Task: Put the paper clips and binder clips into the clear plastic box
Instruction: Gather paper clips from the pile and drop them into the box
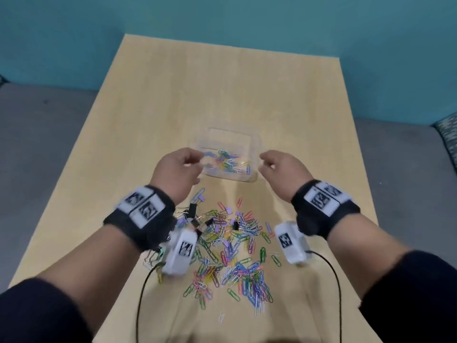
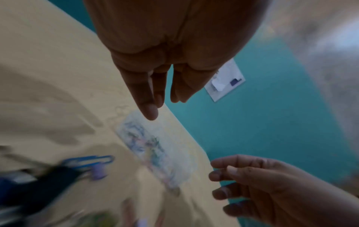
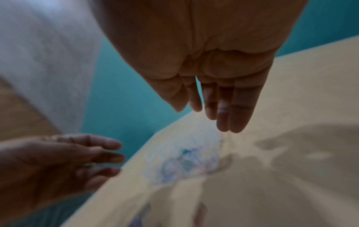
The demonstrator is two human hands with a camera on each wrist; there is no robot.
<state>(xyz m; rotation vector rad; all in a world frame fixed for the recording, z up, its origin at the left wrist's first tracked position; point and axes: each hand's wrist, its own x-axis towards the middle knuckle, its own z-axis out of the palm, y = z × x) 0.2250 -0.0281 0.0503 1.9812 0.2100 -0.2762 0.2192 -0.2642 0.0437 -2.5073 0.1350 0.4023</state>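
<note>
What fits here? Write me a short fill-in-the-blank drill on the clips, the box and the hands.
1. The clear plastic box already holds some coloured ____ clips.
2. The big pile of loose coloured clips lies on the light wooden ____.
3. The left hand and right hand hover on either side of the ____.
4. Both hands hold ____.

Missing words: paper; table; box; nothing

Blur and cover around the clear plastic box (image 1: 231,154)

Both wrist views smear the box and the paper clips inside it into pale colour. The left hand (image 1: 176,172) covers the box's near-left corner; the wrist cameras overlap the paper clips and binder clips (image 1: 230,253) lying nearer than the box.
</note>
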